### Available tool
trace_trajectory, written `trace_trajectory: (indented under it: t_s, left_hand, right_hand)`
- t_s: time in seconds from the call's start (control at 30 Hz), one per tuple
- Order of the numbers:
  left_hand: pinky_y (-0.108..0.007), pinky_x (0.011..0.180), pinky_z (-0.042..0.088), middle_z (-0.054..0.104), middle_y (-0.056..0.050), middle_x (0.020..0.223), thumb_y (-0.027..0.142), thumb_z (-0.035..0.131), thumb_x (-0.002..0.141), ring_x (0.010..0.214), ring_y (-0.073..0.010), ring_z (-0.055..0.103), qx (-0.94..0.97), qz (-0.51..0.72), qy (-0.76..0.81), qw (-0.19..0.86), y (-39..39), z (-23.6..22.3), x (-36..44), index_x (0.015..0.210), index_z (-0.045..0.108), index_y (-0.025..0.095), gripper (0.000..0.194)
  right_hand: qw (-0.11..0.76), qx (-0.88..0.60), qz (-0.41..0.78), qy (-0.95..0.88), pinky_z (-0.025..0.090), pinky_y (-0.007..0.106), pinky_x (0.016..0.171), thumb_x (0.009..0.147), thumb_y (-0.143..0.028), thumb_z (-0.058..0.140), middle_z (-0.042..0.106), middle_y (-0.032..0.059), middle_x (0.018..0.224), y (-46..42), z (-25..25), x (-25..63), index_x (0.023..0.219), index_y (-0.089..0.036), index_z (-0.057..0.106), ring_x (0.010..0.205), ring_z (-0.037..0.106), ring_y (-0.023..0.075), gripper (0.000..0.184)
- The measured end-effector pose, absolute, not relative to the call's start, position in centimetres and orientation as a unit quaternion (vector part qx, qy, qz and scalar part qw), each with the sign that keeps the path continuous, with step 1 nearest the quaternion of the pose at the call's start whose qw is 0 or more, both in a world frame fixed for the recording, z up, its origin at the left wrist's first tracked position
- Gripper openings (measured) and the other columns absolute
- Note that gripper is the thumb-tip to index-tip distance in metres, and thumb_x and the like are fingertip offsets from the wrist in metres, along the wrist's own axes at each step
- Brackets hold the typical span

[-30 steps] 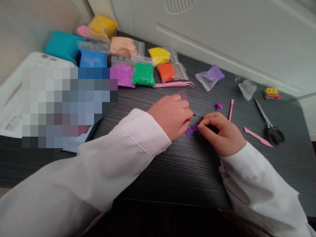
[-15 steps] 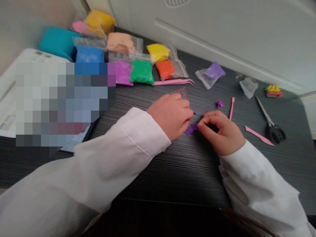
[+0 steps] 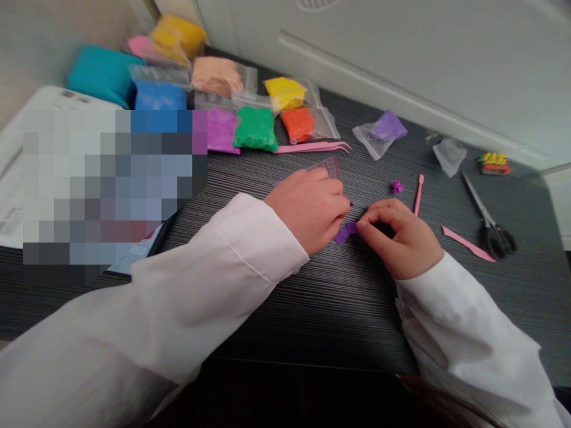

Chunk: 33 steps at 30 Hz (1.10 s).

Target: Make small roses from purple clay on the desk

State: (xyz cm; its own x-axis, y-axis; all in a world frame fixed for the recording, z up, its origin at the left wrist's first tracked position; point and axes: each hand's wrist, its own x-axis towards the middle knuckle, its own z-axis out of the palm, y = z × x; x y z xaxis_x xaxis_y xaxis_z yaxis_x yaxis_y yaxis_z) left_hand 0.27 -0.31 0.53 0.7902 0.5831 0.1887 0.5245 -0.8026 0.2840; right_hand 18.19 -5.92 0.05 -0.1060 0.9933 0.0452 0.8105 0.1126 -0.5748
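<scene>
Left hand (image 3: 307,214) clamped on one translucent pink ruler (image 3: 328,168); right hand (image 3: 401,241) curled just beside it, fingers at two purple clay discs (image 3: 345,233) on the counter (image 3: 285,315).

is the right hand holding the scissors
No, the scissors lie on the table, well away from the right hand.

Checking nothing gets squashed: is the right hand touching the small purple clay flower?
Apart. The head view shows a strip of dark tabletop between the right hand and the small purple clay flower, which sits just beyond the knuckles.
</scene>
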Motion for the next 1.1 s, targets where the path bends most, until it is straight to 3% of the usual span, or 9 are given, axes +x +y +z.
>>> trace_trajectory:
  t_s: [0.43, 0.77, 0.9, 1.1]
  left_hand:
    - [-0.036, 0.068, 0.036, 0.062, -0.003, 0.083, 0.023, 0.05, 0.078, 0.082, -0.0217, 0.05, 0.954, 0.144, 0.233, 0.123, -0.8, 0.3, 0.3, 0.081, 0.071, 0.025, 0.021]
    - [-0.036, 0.068, 0.036, 0.063, -0.005, 0.083, 0.023, 0.049, 0.079, 0.08, -0.022, 0.05, 0.957, 0.111, 0.234, 0.13, -0.7, 0.5, 0.4, 0.085, 0.071, 0.024, 0.023]
    - [-0.036, 0.069, 0.037, 0.063, -0.005, 0.084, 0.023, 0.048, 0.08, 0.08, -0.0219, 0.05, 0.956, 0.108, 0.235, 0.139, -0.7, 0.4, 0.4, 0.087, 0.071, 0.024, 0.024]
    - [-0.035, 0.071, 0.039, 0.063, -0.005, 0.082, 0.022, 0.047, 0.08, 0.079, -0.0205, 0.05, 0.954, 0.123, 0.226, 0.152, -0.5, 0.2, 0.3, 0.085, 0.071, 0.023, 0.025]
  right_hand:
    - [0.213, -0.636, 0.184, -0.718, 0.043, 0.042, 0.075, 0.075, -0.028, 0.053, 0.057, 0.0064, 0.082, -6.0, -0.1, 18.1, 0.068, -0.021, 0.059, 0.079, 0.055, 0.0221, 0.012]
    - [0.206, -0.619, 0.145, -0.744, 0.046, 0.036, 0.069, 0.076, -0.022, 0.053, 0.058, 0.0063, 0.08, -6.0, 0.5, 18.9, 0.075, -0.019, 0.063, 0.075, 0.057, 0.0194, 0.011]
    - [0.206, -0.577, 0.143, -0.777, 0.047, 0.035, 0.072, 0.076, -0.015, 0.048, 0.059, 0.0053, 0.084, -6.5, 1.1, 19.1, 0.085, -0.02, 0.066, 0.078, 0.058, 0.018, 0.021]
    - [0.192, -0.561, 0.131, -0.795, 0.047, 0.037, 0.07, 0.075, -0.013, 0.046, 0.059, 0.0063, 0.085, -6.9, 1.1, 18.4, 0.086, -0.02, 0.069, 0.076, 0.058, 0.0195, 0.027]
